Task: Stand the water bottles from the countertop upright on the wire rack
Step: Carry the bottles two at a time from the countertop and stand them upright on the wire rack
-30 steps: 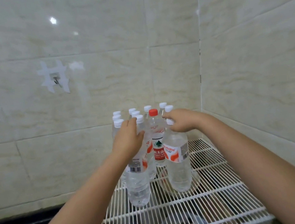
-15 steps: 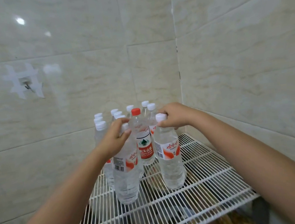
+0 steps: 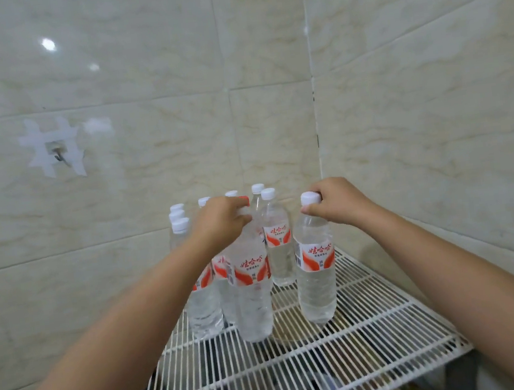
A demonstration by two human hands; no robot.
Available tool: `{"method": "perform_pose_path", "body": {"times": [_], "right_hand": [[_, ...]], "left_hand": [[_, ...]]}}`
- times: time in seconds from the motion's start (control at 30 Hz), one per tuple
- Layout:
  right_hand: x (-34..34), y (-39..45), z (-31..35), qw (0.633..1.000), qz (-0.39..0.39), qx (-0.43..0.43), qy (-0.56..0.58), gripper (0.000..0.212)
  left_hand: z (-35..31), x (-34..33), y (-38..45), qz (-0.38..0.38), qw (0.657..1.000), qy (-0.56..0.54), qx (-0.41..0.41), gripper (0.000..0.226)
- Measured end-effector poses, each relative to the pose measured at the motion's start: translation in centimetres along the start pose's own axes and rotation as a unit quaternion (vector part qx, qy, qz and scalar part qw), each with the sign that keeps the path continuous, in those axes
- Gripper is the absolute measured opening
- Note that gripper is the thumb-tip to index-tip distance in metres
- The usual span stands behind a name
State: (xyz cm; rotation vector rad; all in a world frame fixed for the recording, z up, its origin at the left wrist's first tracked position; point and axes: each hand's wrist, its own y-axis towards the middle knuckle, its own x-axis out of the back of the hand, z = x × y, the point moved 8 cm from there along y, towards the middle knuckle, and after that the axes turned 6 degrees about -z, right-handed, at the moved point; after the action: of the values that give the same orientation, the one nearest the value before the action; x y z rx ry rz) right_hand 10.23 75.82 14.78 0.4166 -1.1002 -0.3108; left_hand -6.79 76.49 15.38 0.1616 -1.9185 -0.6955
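Several clear water bottles with white caps and red-orange labels stand upright in a cluster on the white wire rack (image 3: 357,356), near the wall corner. My left hand (image 3: 220,221) grips the neck of the front bottle (image 3: 252,294) in the cluster. My right hand (image 3: 336,201) holds the cap end of a separate bottle (image 3: 316,278), which stands upright on the rack to the right of the cluster. A red-capped bottle is mostly hidden behind my left hand.
Marble-tiled walls meet in a corner right behind the rack. A wall hook (image 3: 59,156) with white tape sits on the left wall. Dark items show through the rack's wires below. The rack's front and right parts hold no bottles.
My right hand has shifted its bottle to the right, away from the cluster. My left hand now covers the red cap and still holds the front bottle. The camera view has shifted.
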Motion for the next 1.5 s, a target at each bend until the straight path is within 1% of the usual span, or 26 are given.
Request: {"method": "perform_pose_path", "body": {"times": [0.13,0.27,0.3,0.37,0.47,0.57,0.63,0.7,0.77,0.8,0.9,0.97,1.03,1.1,1.2,1.27,1.3,1.33,1.37,1.43,1.47,1.5], "right_hand": [[0.1,1.5,-0.5,0.999,-0.018,0.003,-0.031,0.023],[-1.2,3.1,-1.3,0.999,-0.029,-0.013,-0.016,0.029],[-1.7,3.5,-1.4,1.0,-0.025,-0.014,-0.008,0.027],[-2.7,4.3,-1.5,1.0,-0.012,-0.015,0.005,0.018],[-4.0,5.4,-0.8,1.0,0.002,-0.004,0.02,0.029],[-4.8,5.9,0.0,0.999,-0.002,0.004,0.046,0.018],[-5.2,6.0,0.1,0.998,-0.008,0.009,0.059,0.017],[-5.5,5.9,0.0,0.997,-0.02,0.011,0.072,0.024],[-5.6,5.7,-0.1,0.996,-0.036,0.014,0.085,0.038],[-5.6,5.6,0.0,0.995,-0.041,0.021,0.086,0.038],[-5.9,5.0,0.2,0.994,-0.06,0.047,0.073,0.01],[-6.4,4.7,0.0,0.994,-0.08,0.044,0.057,0.026],[-6.6,4.4,-0.1,0.992,-0.111,0.036,0.048,0.032],[-6.9,4.1,-0.2,0.989,-0.13,0.022,0.062,0.036],[-7.8,3.6,-0.3,0.992,-0.104,-0.014,0.066,0.053],[-8.1,3.0,0.1,0.994,-0.097,-0.03,0.033,0.063],[-8.1,2.4,0.6,0.994,-0.108,-0.025,0.009,0.063],[-7.9,1.8,1.6,0.991,-0.13,-0.006,-0.001,0.06],[-7.7,1.0,3.1,0.988,-0.154,0.032,-0.003,0.055],[-8.2,-1.1,7.8,0.974,-0.186,0.126,0.001,0.048],[-9.1,-2.3,10.4,0.969,-0.182,0.165,0.014,0.05],[-10.3,-3.6,13.3,0.966,-0.158,0.2,0.029,0.05]], "left_hand": [[-2.0,-1.8,2.1,0.015,1.0,-0.006,-0.013,0.033],[-1.7,-4.0,4.3,0.027,0.999,0.012,-0.017,0.027],[-1.4,-4.4,4.7,0.031,0.999,0.021,-0.016,0.026],[-1.1,-4.9,5.3,0.039,0.998,0.043,-0.015,0.028],[-1.3,-5.4,5.8,0.051,0.995,0.084,-0.029,0.03],[-1.1,-5.9,5.8,0.053,0.993,0.095,-0.039,0.031],[-0.7,-5.9,5.7,0.043,0.993,0.097,-0.041,0.031],[-0.5,-6.0,5.5,0.037,0.993,0.106,-0.045,0.031],[-0.4,-6.2,5.5,0.035,0.992,0.108,-0.045,0.033],[-0.3,-6.2,5.3,0.036,0.992,0.109,-0.045,0.033],[-0.3,-6.3,4.9,0.034,0.99,0.126,-0.057,0.037],[-0.5,-6.4,4.3,0.032,0.985,0.153,-0.078,0.045],[-0.6,-6.3,3.8,0.016,0.973,0.205,-0.103,0.051],[-0.3,-6.3,3.1,0.012,0.963,0.247,-0.11,0.053],[1.0,-5.9,1.7,0.009,0.955,0.283,-0.084,0.054],[2.1,-4.9,0.6,-0.004,0.958,0.279,-0.058,0.054],[2.7,-4.1,-0.2,-0.013,0.963,0.267,-0.041,0.054],[3.5,-3.2,-1.2,-0.029,0.967,0.253,-0.023,0.054],[4.7,-2.2,-2.3,-0.051,0.97,0.237,-0.006,0.053],[7.7,0.2,-5.4,-0.092,0.971,0.217,0.042,0.051],[9.8,1.4,-7.6,-0.102,0.967,0.218,0.08,0.05],[12.4,2.5,-10.0,-0.098,0.96,0.229,0.127,0.05]]}}
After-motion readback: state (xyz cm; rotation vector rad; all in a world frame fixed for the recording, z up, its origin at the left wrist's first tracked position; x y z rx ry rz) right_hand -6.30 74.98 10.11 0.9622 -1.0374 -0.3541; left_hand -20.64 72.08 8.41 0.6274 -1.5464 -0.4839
